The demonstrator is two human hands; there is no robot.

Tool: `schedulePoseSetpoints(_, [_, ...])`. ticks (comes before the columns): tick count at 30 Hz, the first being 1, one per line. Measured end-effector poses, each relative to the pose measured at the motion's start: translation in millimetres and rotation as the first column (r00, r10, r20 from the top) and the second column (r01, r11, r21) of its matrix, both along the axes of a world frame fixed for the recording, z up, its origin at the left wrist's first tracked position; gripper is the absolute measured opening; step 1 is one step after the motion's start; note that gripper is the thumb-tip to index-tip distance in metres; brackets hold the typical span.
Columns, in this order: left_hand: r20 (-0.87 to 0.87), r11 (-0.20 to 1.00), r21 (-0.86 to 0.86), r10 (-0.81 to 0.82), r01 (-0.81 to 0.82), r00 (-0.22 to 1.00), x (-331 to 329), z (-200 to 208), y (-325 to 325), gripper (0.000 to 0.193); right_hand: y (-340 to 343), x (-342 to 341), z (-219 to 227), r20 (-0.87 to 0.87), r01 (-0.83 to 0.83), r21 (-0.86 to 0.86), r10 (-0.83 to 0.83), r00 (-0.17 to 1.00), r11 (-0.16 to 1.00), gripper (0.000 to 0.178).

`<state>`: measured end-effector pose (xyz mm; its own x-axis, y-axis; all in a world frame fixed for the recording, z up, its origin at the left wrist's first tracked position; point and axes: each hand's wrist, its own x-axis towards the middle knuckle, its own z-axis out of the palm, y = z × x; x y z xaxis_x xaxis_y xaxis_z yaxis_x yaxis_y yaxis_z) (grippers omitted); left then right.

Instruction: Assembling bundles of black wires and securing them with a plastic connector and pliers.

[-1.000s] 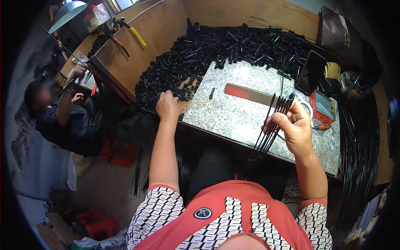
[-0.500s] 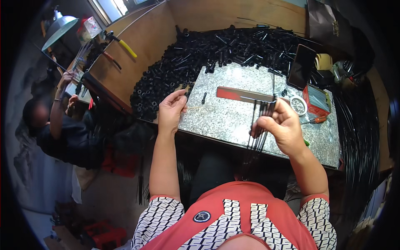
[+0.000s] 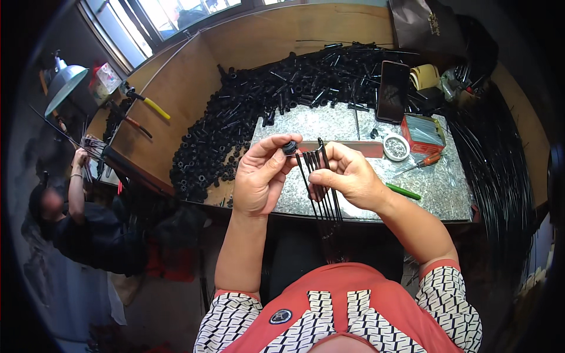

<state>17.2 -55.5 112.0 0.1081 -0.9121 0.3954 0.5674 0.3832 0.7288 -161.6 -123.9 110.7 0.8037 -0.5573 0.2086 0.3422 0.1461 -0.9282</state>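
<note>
My left hand (image 3: 262, 176) pinches a small black plastic collar (image 3: 289, 147) between thumb and fingers, above the speckled tabletop (image 3: 318, 120). Close beside it, my right hand (image 3: 347, 179) is closed round a bundle of thin black rods (image 3: 316, 182). Their upper ends stick out over the fingers, next to the collar, and their long lower ends hang down past the table's front edge. Whether a rod end sits in the collar is too small to tell. A flat metal bar (image 3: 368, 149) lies behind my right hand, partly covered by it.
A heap of black tubular parts (image 3: 282, 85) fills the back and left. At right are a phone (image 3: 393, 91), a red box (image 3: 422, 134), a white dish (image 3: 396, 147), a screwdriver (image 3: 426, 162), a green tool (image 3: 403, 191) and many long rods (image 3: 494, 159). Another person (image 3: 88, 223) works at left.
My hands have come together from wide apart, the right moving left with the rods. A black collar now shows in my left hand. The view has shifted, showing more window.
</note>
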Motion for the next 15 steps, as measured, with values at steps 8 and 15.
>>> schedulePoseSetpoints(8, [0.087, 0.998, -0.039, 0.051, -0.048, 0.995, -7.2, 4.0, -0.4, 0.024, -5.0, -2.0, -4.1, 0.005, -0.013, -0.017, 0.013, 1.0, 1.0, 0.017])
schedulePoseSetpoints(15, [0.208, 0.99, -0.097, 0.117, -0.098, 0.971, -10.3, 9.9, 1.6, 0.026, -3.6, -3.1, -3.5, 0.013, -0.016, 0.006, 0.016, 1.0, 1.0, 0.016])
